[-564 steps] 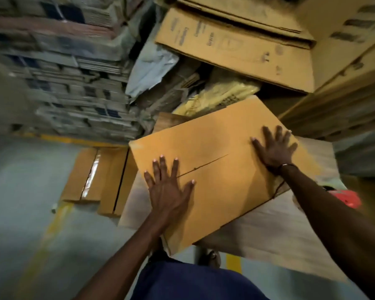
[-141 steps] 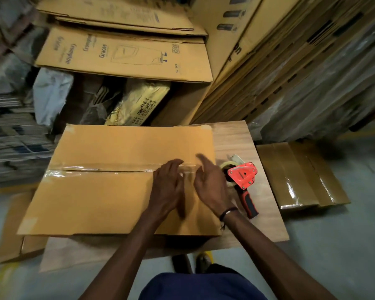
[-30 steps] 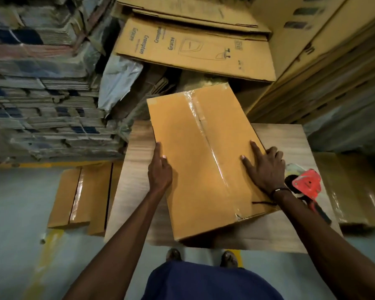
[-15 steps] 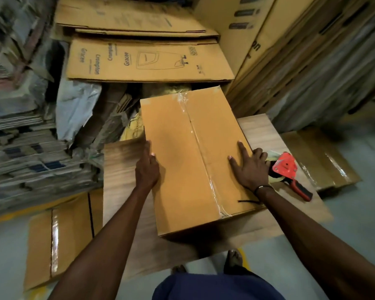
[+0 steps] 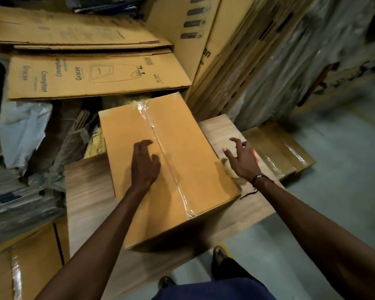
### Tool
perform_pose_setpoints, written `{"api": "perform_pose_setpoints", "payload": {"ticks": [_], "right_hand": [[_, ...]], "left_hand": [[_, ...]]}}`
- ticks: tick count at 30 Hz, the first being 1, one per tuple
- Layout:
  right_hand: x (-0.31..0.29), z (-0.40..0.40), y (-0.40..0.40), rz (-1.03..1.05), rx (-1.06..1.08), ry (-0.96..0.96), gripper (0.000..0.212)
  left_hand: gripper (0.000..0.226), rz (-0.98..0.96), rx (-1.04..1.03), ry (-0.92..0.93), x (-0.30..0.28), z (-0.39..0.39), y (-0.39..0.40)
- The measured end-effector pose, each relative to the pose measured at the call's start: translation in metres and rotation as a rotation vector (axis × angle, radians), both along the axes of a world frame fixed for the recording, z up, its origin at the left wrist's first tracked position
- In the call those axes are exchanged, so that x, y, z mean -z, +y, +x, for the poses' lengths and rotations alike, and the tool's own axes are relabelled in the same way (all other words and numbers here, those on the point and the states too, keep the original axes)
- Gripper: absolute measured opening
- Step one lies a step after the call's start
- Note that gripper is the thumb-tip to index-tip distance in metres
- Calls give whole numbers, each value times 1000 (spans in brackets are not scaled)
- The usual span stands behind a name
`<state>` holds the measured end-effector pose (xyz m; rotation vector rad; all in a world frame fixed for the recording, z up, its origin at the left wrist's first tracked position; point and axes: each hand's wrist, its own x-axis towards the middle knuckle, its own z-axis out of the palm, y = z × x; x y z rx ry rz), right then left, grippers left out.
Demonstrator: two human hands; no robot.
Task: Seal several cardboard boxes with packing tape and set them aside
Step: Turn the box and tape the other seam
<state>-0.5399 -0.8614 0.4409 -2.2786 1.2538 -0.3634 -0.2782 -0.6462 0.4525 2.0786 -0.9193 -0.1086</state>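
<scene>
1. One taped box (image 5: 171, 167) on one table (image 5: 89, 191), under the left hand (image 5: 144, 164)
2. Two hands, the right hand (image 5: 243, 161) just right of the box
3. Two sealed boxes on the floor: one (image 5: 277, 148) beyond the right hand, one (image 5: 30, 263) down left of the left hand
4. Two printed flat cartons (image 5: 95, 72) plainly countable ahead of both hands
5. Two shoes (image 5: 220, 252) below the hands

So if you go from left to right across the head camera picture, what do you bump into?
Taped box on the floor → left hand → tape seam → right hand → flat taped box on the floor.
</scene>
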Motion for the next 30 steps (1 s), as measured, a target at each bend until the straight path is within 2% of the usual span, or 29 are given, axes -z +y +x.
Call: {"api": "perform_pose_setpoints", "payload": {"ticks": [5, 10, 18, 22, 25, 30], "right_hand": [[15, -71, -49, 26, 105, 22, 62], [54, -124, -101, 154, 102, 169, 57], [126, -151, -151, 388, -63, 378, 76], [155, -146, -154, 379, -167, 433, 59], [177, -153, -155, 367, -251, 406, 68], [161, -146, -140, 319, -176, 332, 47]], "left_hand": [[37, -104, 276, 83, -24, -76, -90], [31, -13, 435, 138, -22, -133, -176], [26, 254, 364, 323, 36, -176, -268], [22, 335, 287, 368, 61, -180, -284], [23, 362, 216, 384, 73, -179, -287], [21, 386, 159, 393, 84, -178, -284]]}}
